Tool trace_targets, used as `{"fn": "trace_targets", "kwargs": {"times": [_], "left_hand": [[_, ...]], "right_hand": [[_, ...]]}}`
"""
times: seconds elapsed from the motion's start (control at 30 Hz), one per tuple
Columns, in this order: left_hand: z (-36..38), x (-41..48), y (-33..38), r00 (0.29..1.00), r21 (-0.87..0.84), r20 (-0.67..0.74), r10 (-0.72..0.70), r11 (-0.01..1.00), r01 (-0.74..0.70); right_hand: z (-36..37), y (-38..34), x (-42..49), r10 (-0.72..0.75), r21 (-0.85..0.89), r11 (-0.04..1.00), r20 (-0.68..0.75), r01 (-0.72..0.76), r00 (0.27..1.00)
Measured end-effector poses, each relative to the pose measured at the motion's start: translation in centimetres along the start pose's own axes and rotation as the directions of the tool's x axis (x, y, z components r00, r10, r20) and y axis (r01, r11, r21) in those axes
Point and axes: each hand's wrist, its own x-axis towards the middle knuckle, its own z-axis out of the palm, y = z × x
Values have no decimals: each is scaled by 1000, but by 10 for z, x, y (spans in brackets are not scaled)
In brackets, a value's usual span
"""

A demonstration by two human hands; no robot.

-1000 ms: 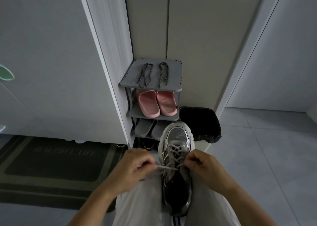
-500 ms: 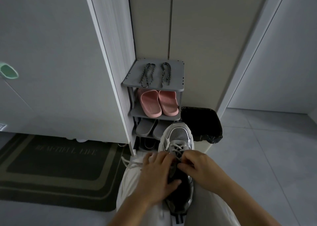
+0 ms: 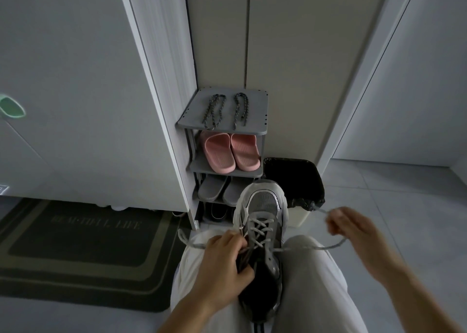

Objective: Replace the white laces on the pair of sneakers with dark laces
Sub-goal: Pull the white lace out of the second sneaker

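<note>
A grey and silver sneaker [image 3: 262,206] lies between my knees, toe pointing away. Its white lace [image 3: 260,231] is untied and still crosses the upper eyelets. My left hand [image 3: 222,264] grips the sneaker's left side and tongue near the collar. My right hand [image 3: 353,229], blurred, pinches one loose end of the white lace and holds it out to the right; the other end trails to the left over my thigh. Two dark braided laces [image 3: 226,110] lie side by side on top of the grey shoe rack [image 3: 260,128].
Pink slippers [image 3: 230,153] and grey slippers [image 3: 217,188] fill the rack's lower shelves. A black bin [image 3: 295,178] with a liner stands right of the rack, just behind the sneaker's toe. A dark doormat [image 3: 83,246] lies on the floor at left. Walls and cabinet doors close the back.
The bow has come undone. My right hand has drawn a lace end out to the right, and my left hand has shifted to grip the sneaker's side.
</note>
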Motion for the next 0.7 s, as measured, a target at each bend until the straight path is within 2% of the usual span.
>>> {"fn": "trace_targets", "kwargs": {"times": [0.1,0.2,0.3,0.4,0.47,0.5,0.53,0.57,0.6,0.63,0.7], "left_hand": [[5,-15,1,1000,38,0,-24,999,24],[6,-28,2,997,0,-65,-33,999,33],[3,-25,9,992,-87,-111,-51,995,42],[0,-13,11,992,-84,-121,-28,996,18],[-1,-6,8,997,-47,-79,-9,999,6],[-1,-3,6,998,-14,-53,16,1000,-17],[-3,-2,5,999,19,-24,39,999,-38],[-5,-1,4,999,40,18,48,998,-48],[-9,-1,4,998,31,58,31,999,-33],[-14,1,5,997,-16,82,17,1000,-16],[-22,8,7,995,-77,66,81,994,-76]], "right_hand": [[45,2,-1,15,-113,994,58,-9,998],[68,7,-7,69,-205,978,129,-42,989],[75,1,-8,95,-166,983,103,-77,990],[73,0,-3,62,-178,983,118,-41,991],[70,5,-3,98,-309,950,149,-48,984],[70,9,-4,100,-458,888,127,-31,987],[70,12,-6,46,-620,784,52,-3,998],[69,12,-9,-89,-723,690,-25,44,996],[69,9,-11,-261,-748,649,-49,137,964],[71,2,-13,-385,-711,654,-17,260,923],[73,-8,-16,-474,-583,646,199,492,858]]}}
